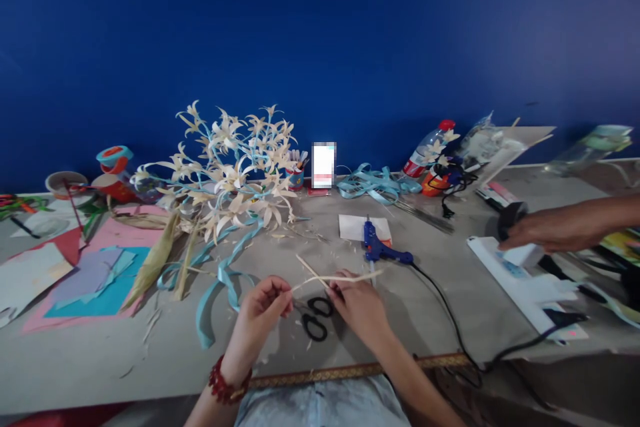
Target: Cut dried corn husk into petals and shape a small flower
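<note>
My left hand (265, 303) is closed in a pinch on the left end of a thin pale strip (345, 278), which looks like dried corn husk. My right hand (359, 307) pinches a second pale strip (310, 267), which slants up to the left and crosses the first. The first strip passes over my right fingers and its free end points right. Black-handled scissors (315, 328) lie on the table between my hands. Beyond my right hand, a blue hot glue gun (383, 250) rests by a white card (350, 225).
Pale husk flowers (230, 173) on blue-wrapped stems stand back left, near blue ribbon (204, 313). Coloured paper (95, 303) and dried husks (153, 267) lie left. At right, another person's hand (545, 230) is over a white power strip (505, 287). The glue gun's cord (450, 307) crosses the table.
</note>
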Action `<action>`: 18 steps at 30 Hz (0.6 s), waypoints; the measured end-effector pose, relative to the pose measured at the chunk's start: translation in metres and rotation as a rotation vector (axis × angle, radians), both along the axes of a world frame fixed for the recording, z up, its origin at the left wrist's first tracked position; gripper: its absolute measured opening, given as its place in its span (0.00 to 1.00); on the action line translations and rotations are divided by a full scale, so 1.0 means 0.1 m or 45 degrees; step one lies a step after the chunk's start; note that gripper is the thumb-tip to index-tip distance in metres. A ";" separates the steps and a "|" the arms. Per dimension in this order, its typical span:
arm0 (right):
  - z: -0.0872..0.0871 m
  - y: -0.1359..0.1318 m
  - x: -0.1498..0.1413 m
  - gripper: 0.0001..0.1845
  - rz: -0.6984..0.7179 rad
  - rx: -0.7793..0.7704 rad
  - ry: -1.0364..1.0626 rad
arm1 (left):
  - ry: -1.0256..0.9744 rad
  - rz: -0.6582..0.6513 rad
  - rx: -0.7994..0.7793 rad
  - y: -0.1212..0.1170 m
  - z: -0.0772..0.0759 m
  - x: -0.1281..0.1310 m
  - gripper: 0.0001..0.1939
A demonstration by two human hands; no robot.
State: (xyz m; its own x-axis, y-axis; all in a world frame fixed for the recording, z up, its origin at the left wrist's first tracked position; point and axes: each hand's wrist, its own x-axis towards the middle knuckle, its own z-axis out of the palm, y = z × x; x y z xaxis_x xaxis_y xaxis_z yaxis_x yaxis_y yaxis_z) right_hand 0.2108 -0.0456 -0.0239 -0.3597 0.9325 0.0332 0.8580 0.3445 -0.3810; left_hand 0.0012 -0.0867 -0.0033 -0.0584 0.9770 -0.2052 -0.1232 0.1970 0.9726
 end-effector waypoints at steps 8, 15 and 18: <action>-0.03 0.06 0.07 0.06 0.098 0.100 0.027 | 0.013 -0.080 -0.012 0.01 -0.02 0.05 0.09; -0.06 0.11 0.07 0.06 0.057 0.077 0.137 | 0.061 -0.109 0.015 0.01 -0.05 0.05 0.11; -0.02 0.11 0.11 0.04 0.082 -0.109 0.370 | 0.072 -0.123 0.026 0.02 -0.07 0.05 0.11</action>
State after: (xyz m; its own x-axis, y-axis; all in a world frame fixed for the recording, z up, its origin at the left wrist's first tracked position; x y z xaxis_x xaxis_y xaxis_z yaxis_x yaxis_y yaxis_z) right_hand 0.2219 -0.0348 -0.0257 -0.4054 0.9118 0.0659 0.6860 0.3511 -0.6373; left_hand 0.0066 -0.0844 -0.0100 0.0257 0.9826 -0.1841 -0.0497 0.1852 0.9814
